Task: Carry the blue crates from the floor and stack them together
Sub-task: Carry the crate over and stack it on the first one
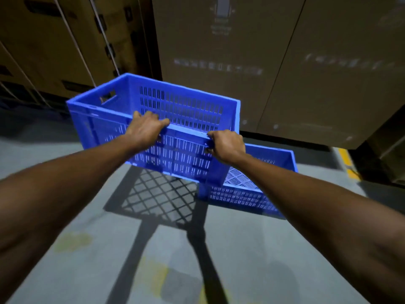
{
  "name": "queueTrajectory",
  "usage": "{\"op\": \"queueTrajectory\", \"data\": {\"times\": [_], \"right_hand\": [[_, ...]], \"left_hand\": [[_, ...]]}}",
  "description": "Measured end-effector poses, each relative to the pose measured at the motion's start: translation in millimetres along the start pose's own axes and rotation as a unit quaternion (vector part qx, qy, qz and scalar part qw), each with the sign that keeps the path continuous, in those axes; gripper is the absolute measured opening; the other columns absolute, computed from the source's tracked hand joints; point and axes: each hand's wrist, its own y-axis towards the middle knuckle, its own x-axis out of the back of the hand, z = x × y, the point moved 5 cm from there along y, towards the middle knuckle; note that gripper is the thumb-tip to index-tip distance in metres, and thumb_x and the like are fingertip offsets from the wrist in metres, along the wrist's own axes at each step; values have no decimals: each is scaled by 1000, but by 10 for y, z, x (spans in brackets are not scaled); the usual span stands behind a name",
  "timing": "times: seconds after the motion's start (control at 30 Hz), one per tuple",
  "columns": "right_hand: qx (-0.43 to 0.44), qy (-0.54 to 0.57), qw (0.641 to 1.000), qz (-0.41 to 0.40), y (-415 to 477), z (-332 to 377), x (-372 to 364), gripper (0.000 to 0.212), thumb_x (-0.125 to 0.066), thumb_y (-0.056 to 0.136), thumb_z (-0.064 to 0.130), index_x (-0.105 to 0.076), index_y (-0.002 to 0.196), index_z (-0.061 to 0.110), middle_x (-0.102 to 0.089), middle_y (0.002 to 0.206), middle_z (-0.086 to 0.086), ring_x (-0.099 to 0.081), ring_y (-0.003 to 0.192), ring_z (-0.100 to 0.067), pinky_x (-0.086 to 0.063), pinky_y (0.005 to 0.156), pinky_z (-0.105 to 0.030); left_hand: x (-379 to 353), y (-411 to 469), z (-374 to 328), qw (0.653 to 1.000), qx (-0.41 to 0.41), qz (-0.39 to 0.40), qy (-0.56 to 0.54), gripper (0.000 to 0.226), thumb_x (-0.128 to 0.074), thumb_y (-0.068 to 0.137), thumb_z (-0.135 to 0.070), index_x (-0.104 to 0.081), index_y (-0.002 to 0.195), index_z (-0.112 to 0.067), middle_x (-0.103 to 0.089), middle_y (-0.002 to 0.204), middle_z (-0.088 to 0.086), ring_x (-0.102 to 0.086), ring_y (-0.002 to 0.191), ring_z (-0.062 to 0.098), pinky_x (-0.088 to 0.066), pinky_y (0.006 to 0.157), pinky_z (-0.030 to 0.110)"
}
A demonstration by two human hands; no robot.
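Observation:
A blue slotted crate (175, 102) hangs in the air in front of me, tilted, its open top facing up. My left hand (146, 128) and my right hand (225, 145) both grip its near long rim, fingers curled over the edge. A second blue crate (252, 194) stands on the floor below and to the right, partly hidden behind the lifted one and my right forearm. The lifted crate casts a lattice shadow on the floor beneath it.
Tall cardboard boxes (274, 62) form a wall right behind the crates, and strapped boxes (54, 40) stand at the back left. The floor (109, 249) is grey concrete with a yellow line (348, 163) at the right.

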Motion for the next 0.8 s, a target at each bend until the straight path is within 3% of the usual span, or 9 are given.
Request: {"op": "queueTrajectory", "data": {"times": [0.2,0.4,0.63,0.8], "right_hand": [[8,-8,1000,-29,371,-357,-1117,29,-71,86,45,-60,105,24,-70,92,-5,-65,91,-32,-44,67,-35],[20,-34,999,-36,542,-571,-1686,40,-67,87,44,-60,122,27,-70,106,-7,-64,101,-34,-51,81,-40],[35,-49,997,-49,657,-707,-1889,36,-66,89,40,-61,122,27,-71,105,-5,-65,100,-33,-47,77,-36],[15,-36,998,-51,637,-920,-1894,38,-66,89,46,-60,121,27,-71,101,-5,-65,98,-32,-48,74,-35]], "left_hand": [[-1088,369,-171,999,5,-36,19,31,-71,83,-31,-54,106,-20,-58,96,11,-51,99,31,-35,87,48],[-1827,535,-303,998,10,-55,9,27,-68,87,-28,-51,105,-17,-58,95,13,-53,94,33,-38,83,47],[-2142,703,-370,999,13,-43,-13,30,-69,87,-27,-50,107,-14,-56,93,14,-51,93,34,-36,76,43],[-2030,879,-507,999,-14,-39,-12,28,-69,87,-23,-50,106,-15,-56,93,13,-53,91,34,-39,82,46]]}}
